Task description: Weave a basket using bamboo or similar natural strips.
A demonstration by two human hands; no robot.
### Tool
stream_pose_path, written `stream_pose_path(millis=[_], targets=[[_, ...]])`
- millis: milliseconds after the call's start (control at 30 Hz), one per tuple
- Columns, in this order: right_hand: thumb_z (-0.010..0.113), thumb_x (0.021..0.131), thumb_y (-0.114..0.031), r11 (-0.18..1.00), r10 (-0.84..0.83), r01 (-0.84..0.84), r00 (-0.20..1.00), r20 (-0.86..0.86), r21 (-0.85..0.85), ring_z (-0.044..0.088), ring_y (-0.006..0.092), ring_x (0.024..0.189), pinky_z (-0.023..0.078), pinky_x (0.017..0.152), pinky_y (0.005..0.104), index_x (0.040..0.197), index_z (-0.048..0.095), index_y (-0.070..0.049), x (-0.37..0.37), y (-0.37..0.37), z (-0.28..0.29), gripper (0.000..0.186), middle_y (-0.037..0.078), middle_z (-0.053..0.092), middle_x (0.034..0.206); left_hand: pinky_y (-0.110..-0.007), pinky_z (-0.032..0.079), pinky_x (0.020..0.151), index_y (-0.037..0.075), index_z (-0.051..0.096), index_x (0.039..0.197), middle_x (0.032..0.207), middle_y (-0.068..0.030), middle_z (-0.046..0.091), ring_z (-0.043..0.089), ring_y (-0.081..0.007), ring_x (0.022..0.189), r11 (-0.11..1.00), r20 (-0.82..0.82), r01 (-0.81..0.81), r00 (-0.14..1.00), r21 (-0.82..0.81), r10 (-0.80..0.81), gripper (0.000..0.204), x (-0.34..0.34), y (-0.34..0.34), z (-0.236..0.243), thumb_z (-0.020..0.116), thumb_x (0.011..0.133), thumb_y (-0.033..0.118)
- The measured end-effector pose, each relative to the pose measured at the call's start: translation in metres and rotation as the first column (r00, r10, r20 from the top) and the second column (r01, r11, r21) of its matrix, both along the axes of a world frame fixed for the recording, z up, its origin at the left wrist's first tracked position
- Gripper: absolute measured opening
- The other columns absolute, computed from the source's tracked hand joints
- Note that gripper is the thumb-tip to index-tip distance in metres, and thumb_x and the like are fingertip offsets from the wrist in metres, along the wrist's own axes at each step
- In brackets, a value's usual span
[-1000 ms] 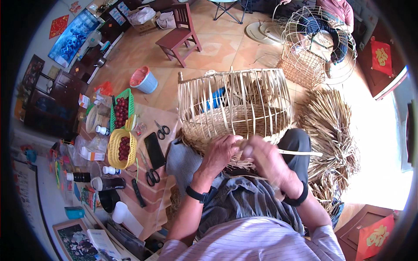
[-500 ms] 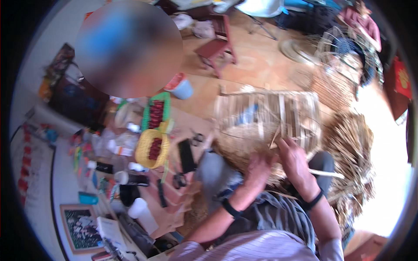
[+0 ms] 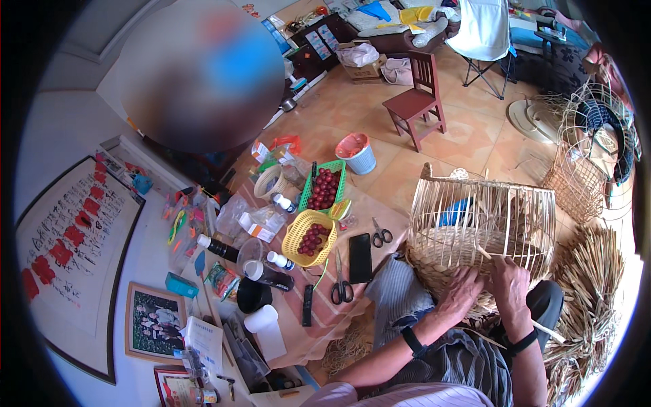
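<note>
A half-woven straw basket (image 3: 441,261) lies across my lap, with upright stakes rising from its dense woven part and open gaps toward the far side. My left hand (image 3: 462,292) is closed at the near edge of the weave, fingers bent down onto it. Close beside it, my right hand (image 3: 510,288) pinches a pale straw strip (image 3: 483,252) whose tip sticks out past the fingers. Another pale strip end (image 3: 548,331) shows by my right wrist. The fingertips of both hands are partly hidden. Something blue (image 3: 454,212) shows through the stakes.
To my right lies a bundle of dry straw (image 3: 593,292). On the left, a table (image 3: 380,210) holds scissors (image 3: 341,288), a phone (image 3: 361,258), fruit in a yellow basket (image 3: 291,237) and bottles. Beyond are a bin (image 3: 357,157), a red chair (image 3: 415,102) and a wire-framed basket (image 3: 576,173).
The view has swung to the left and grown sharper, so the room's things sit farther right and lower. Both hands stay close together at the basket's weave.
</note>
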State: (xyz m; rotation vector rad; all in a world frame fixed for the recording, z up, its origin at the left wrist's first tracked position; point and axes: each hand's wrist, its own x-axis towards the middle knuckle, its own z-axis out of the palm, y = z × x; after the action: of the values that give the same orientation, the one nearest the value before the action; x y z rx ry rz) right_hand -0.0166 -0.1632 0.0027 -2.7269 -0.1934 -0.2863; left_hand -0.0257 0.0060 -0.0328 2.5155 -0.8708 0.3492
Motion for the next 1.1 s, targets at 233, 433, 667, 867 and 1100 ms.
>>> stream_pose_path(millis=[233,433,667,867,1100], targets=[[0.078,0.082,-0.003,0.96,-0.063,0.056,0.998,0.015,0.274,0.072,0.0373,0.076,0.058,0.065,0.0438,0.115,0.06,-0.004,-0.019,-0.002,-0.011,0.039,0.016,0.071,0.089,-0.045,0.045,0.097,0.004,0.064,0.119,0.107,-0.0145,0.057,0.056,-0.0331,0.109,0.995,-0.083,0.039,0.995,-0.094,-0.047,0.042,0.001,0.004,0.005,0.067,0.078,0.002],[0.079,0.089,-0.003,0.629,-0.132,-0.014,0.983,0.125,0.778,0.062,0.0099,0.065,0.051,0.053,0.0289,0.119,0.058,-0.004,-0.041,-0.046,-0.039,0.036,0.004,0.068,0.083,-0.046,0.045,0.093,0.01,0.063,0.116,0.099,-0.0103,0.06,0.058,-0.0316,0.103,0.988,-0.151,0.05,0.986,-0.147,-0.072,0.038,0.006,0.003,0.015,0.066,0.079,0.002],[0.066,0.102,-0.016,0.009,0.147,0.376,0.916,-0.373,0.927,0.042,0.0017,0.053,0.03,0.047,0.0205,0.108,0.061,-0.01,-0.066,-0.081,-0.028,0.01,-0.003,0.068,0.082,-0.043,0.057,0.094,0.01,0.06,0.134,0.116,-0.0179,0.071,0.07,-0.0341,0.108,0.961,-0.376,0.111,0.904,-0.253,-0.204,0.061,0.019,0.018,0.034,0.07,0.078,-0.012],[0.057,0.109,-0.036,0.0,0.382,0.414,0.841,-0.382,0.91,0.045,0.006,0.055,0.04,0.052,0.0214,0.107,0.068,-0.004,-0.072,-0.094,-0.004,0.035,0.001,0.064,0.085,-0.042,0.055,0.103,0.009,0.055,0.141,0.129,-0.0176,0.069,0.068,-0.0317,0.12,0.978,-0.555,0.026,0.82,-0.205,-0.139,0.055,0.02,0.026,0.049,0.058,0.09,-0.011],[0.053,0.11,-0.041,0.065,-0.023,0.388,0.922,-0.387,0.919,0.059,0.0099,0.062,0.05,0.062,0.0246,0.097,0.063,-0.005,-0.158,-0.246,-0.034,0.04,0.008,0.072,0.09,-0.039,0.046,0.109,0.005,0.055,0.143,0.129,-0.0158,0.066,0.062,-0.0267,0.124,0.964,-0.585,-0.027,0.799,-0.264,-0.138,0.053,0.02,0.025,0.029,0.047,0.093,-0.008]])
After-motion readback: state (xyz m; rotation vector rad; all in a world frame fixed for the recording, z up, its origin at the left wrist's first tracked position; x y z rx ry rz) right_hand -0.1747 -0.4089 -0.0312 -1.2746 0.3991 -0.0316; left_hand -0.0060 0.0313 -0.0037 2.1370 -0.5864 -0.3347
